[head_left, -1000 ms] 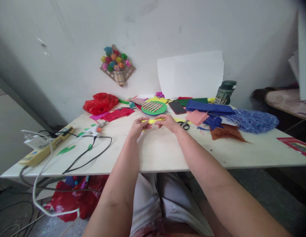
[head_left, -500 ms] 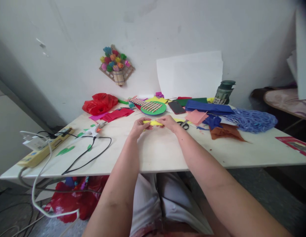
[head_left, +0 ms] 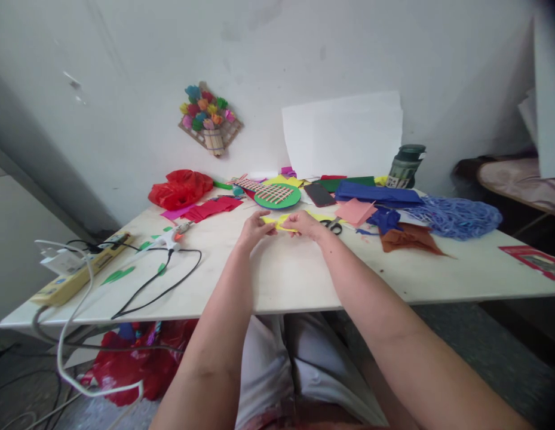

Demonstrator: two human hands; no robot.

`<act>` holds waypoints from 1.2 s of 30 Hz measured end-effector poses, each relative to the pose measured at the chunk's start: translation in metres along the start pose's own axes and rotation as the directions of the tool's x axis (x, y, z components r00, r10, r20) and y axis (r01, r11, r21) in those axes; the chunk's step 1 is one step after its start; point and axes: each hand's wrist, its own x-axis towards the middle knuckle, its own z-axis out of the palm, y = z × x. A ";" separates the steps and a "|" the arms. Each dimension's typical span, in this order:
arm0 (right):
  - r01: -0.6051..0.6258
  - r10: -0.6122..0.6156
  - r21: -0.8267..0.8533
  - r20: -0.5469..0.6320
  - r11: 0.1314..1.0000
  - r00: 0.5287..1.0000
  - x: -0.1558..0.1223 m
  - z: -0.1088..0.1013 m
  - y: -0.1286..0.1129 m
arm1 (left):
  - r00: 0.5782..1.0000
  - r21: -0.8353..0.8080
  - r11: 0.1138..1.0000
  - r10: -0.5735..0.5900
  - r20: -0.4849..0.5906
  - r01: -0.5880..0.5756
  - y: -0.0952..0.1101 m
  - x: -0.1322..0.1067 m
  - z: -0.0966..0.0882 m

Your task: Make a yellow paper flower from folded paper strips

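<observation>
A strip of yellow crepe paper (head_left: 280, 221) is stretched between my two hands above the table. My left hand (head_left: 258, 229) pinches its left end, fingers closed. At the other side my right hand (head_left: 303, 223) grips the paper with thumb and fingers; it looks twisted or crumpled in the middle. Just beyond the hands lies a green disc (head_left: 295, 198) with a lattice of pale sticks on it. Black-handled scissors (head_left: 334, 226) rest right beside my right hand, near more yellow paper (head_left: 319, 217).
On the left are a glue gun (head_left: 169, 240) with its cord and a power strip (head_left: 66, 285). Red paper (head_left: 214, 208) and a phone (head_left: 319, 194) lie farther back. Blue paper (head_left: 378, 194), blue string (head_left: 460, 218) and a bottle (head_left: 405, 166) occupy the right side.
The yellow paper has gone from a flatter band to a narrower, twisted-looking middle. My right hand's fingers have curled in more; the hands stay in nearly the same place.
</observation>
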 end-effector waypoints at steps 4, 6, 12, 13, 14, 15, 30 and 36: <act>0.064 -0.064 -0.003 -0.081 0.998 0.995 0.000 0.010 -0.005 | 0.996 -0.130 0.988 -0.087 -0.015 0.084 -0.001 -0.001 -0.002; 0.105 -0.104 0.008 -0.100 0.994 0.990 0.000 0.014 -0.007 | 0.994 -0.140 0.984 -0.111 -0.009 0.109 -0.001 -0.001 -0.002; 0.163 -0.159 0.050 -0.072 0.985 0.985 0.000 0.018 -0.007 | 0.996 -0.118 0.991 -0.068 -0.049 0.062 -0.001 0.000 0.000; 0.154 -0.152 0.054 -0.043 0.987 0.987 -0.001 0.018 -0.006 | 0.997 -0.111 0.992 -0.060 -0.053 0.054 -0.002 0.000 0.000; 0.143 -0.143 0.051 -0.014 0.988 0.990 -0.001 0.018 -0.006 | 0.997 -0.104 0.993 -0.054 -0.055 0.048 -0.002 0.001 -0.001; 0.133 -0.134 0.043 0.010 0.990 0.991 -0.001 0.018 -0.006 | 0.997 -0.096 0.994 -0.052 -0.055 0.046 -0.003 0.001 -0.001; 0.032 -0.036 0.076 0.053 0.997 0.998 0.000 0.025 -0.010 | 0.966 -0.204 0.979 -0.049 -0.255 -0.004 -0.004 0.005 -0.003; 0.059 -0.060 0.128 0.007 0.990 0.998 0.000 0.025 -0.012 | 0.938 -0.208 0.978 -0.055 -0.343 -0.019 -0.004 0.007 -0.002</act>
